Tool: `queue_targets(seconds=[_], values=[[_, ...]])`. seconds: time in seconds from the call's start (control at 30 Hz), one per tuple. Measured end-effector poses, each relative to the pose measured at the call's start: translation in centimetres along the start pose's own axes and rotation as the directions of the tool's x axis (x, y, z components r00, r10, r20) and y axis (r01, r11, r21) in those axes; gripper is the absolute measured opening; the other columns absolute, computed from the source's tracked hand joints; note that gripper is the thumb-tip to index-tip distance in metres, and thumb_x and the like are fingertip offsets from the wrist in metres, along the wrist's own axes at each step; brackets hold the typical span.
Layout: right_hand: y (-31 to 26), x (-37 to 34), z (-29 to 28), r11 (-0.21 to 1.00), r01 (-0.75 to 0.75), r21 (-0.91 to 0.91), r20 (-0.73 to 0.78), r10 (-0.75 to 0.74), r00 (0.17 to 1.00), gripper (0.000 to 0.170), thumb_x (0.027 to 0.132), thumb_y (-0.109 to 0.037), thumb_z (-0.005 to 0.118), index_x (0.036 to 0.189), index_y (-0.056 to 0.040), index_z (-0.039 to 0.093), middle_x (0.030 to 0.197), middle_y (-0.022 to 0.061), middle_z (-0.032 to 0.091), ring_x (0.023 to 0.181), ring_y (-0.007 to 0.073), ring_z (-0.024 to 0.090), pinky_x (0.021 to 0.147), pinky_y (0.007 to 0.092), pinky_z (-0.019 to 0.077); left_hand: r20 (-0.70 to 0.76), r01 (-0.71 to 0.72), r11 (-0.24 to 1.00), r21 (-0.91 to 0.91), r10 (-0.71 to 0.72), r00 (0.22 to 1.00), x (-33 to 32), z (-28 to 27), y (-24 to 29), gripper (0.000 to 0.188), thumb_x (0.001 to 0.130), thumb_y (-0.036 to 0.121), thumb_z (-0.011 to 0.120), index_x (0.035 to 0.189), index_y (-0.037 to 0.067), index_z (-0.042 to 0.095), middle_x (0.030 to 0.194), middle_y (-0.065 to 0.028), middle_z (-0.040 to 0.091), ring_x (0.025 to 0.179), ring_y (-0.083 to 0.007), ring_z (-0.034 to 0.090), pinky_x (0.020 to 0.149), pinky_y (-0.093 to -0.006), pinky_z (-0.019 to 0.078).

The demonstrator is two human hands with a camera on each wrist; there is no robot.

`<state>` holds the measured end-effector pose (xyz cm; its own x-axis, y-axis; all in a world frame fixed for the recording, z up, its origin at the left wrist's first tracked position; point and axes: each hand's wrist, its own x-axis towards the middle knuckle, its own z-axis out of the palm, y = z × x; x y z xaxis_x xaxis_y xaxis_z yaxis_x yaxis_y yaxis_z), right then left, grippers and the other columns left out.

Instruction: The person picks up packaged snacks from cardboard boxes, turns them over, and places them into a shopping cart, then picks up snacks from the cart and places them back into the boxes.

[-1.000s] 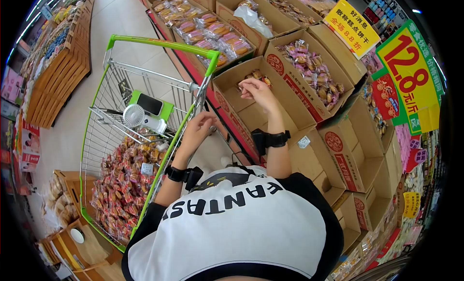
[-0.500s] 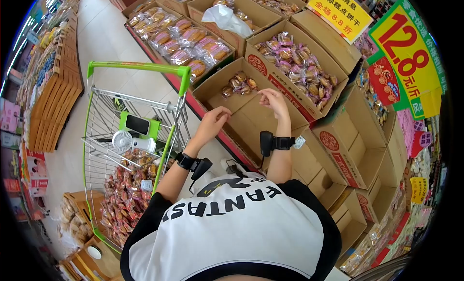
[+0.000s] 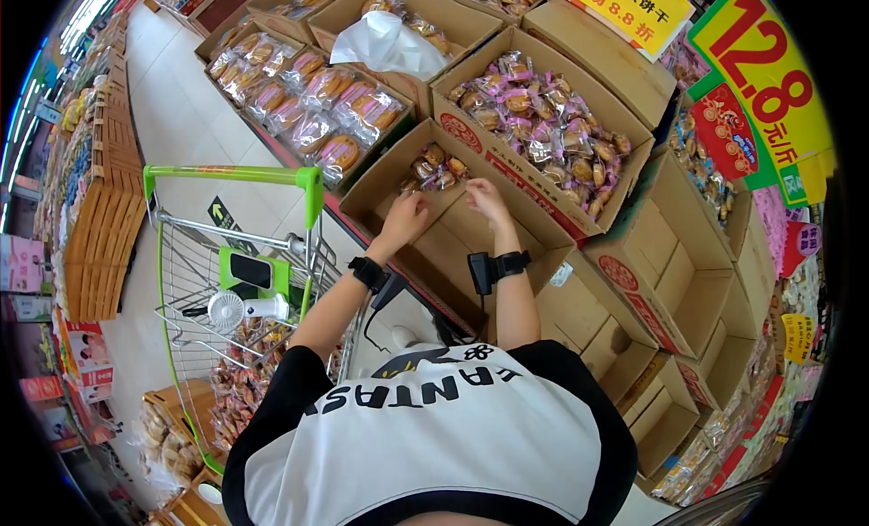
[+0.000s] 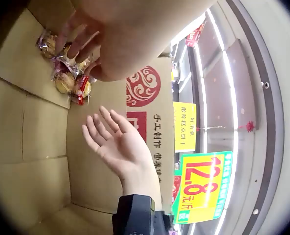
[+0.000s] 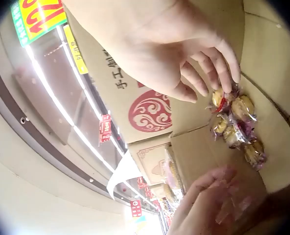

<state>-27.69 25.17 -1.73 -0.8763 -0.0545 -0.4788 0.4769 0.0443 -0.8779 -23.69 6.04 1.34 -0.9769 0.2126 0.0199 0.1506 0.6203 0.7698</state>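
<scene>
A small heap of individually wrapped biscuits (image 3: pixel 434 168) lies at the far end of a cardboard box (image 3: pixel 453 245). My left hand (image 3: pixel 407 220) reaches down into that box just short of the heap; its loosely bent fingers overlap the packets in the left wrist view. Beside it, my right hand (image 3: pixel 489 203) hovers over the box with relaxed fingers and nothing in its grasp. From the right wrist, the fingers (image 5: pixel 223 68) of that hand appear right above the biscuit packets (image 5: pixel 233 122).
A fuller box of wrapped biscuits (image 3: pixel 552 128) adjoins on the right, larger packs (image 3: pixel 317 109) beyond on the left. At my left stands a green-rimmed shopping cart (image 3: pixel 312 200) carrying a phone (image 3: pixel 249 271), a small fan (image 3: pixel 226 310) and many packets. A price sign (image 3: pixel 760 64) rises at right.
Both hands have moved forward and down into the box, toward the biscuit heap. The left hand has come over from beside the cart. The view has shifted, bringing the boxes closer.
</scene>
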Motion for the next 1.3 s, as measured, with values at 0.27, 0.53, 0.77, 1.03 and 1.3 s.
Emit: queue_targets(seconds=[0.27, 0.53, 0.77, 1.03, 1.3], values=[[4.6, 4.2, 1.8, 0.929, 0.233, -0.286, -0.073, -0.264, 0.962, 0.043, 0.072, -0.024, 0.059, 0.11, -0.0068, 0.05, 0.119, 0.014, 0.037, 0.104, 0.0264, 0.042, 0.086, 0.0328, 0.0353, 0.033, -0.001, 0.934, 0.357, -0.012, 0.999, 3.6, 2.8, -3.1, 0.032, 0.068, 0.01, 0.054, 0.1, 0.007, 0.049, 0.111, -0.0184, 0.039, 0.1, -0.0368, 0.04, 0.082, -0.0399, 0.0384], [5.3, 4.2, 4.5, 0.936, 0.222, -0.275, -0.178, -0.276, 0.944, 0.049, 0.069, -0.035, 0.063, 0.113, -0.0201, 0.047, 0.132, 0.0165, 0.019, 0.123, 0.033, 0.017, 0.096, 0.0422, 0.0233, 0.134, -0.09, 0.855, 0.512, 0.023, 0.991, 6.3, 3.5, -4.5, 0.049, 0.067, 0.013, 0.058, 0.113, 0.017, 0.042, 0.123, -0.0213, 0.028, 0.105, -0.0394, 0.036, 0.081, -0.0473, 0.0391], [4.7, 4.6, 5.5, 0.954, 0.214, -0.209, -0.2, -0.256, 0.946, 0.05, 0.072, -0.045, 0.057, 0.117, -0.0261, 0.046, 0.13, 0.0153, 0.028, 0.125, 0.0329, 0.008, 0.099, 0.0492, 0.0018, 0.19, -0.008, 0.804, 0.595, -0.132, 0.973, 7.4, 3.9, -4.2, 0.044, 0.066, 0.015, 0.06, 0.108, 0.019, 0.048, 0.129, -0.0174, 0.021, 0.112, -0.0402, 0.028, 0.085, -0.0471, 0.0367], [4.7, 5.2, 5.9, 0.949, 0.195, -0.247, -0.2, -0.247, 0.948, 0.048, 0.075, -0.043, 0.055, 0.12, -0.0322, 0.041, 0.133, 0.021, 0.018, 0.125, 0.0369, 0.004, 0.098, 0.0508, 0.0041, 0.199, -0.161, 0.768, 0.62, 0.045, 0.979, 7.0, 3.7, -5.8, 0.044, 0.065, 0.011, 0.061, 0.108, 0.019, 0.05, 0.13, -0.0173, 0.023, 0.112, -0.0378, 0.03, 0.086, -0.0398, 0.0396], [5.3, 5.3, 6.3, 0.919, 0.177, -0.353, -0.228, -0.268, 0.936, 0.049, 0.077, -0.037, 0.054, 0.123, -0.0339, 0.036, 0.133, 0.0224, 0.014, 0.122, 0.041, 0.007, 0.096, 0.0516, 0.0147, 0.193, -0.185, 0.801, 0.569, 0.088, 0.977, 6.7, 2.5, -4.3, 0.042, 0.07, 0.008, 0.055, 0.109, 0.015, 0.045, 0.126, -0.0176, 0.031, 0.101, -0.0363, 0.043, 0.079, -0.0406, 0.0427]])
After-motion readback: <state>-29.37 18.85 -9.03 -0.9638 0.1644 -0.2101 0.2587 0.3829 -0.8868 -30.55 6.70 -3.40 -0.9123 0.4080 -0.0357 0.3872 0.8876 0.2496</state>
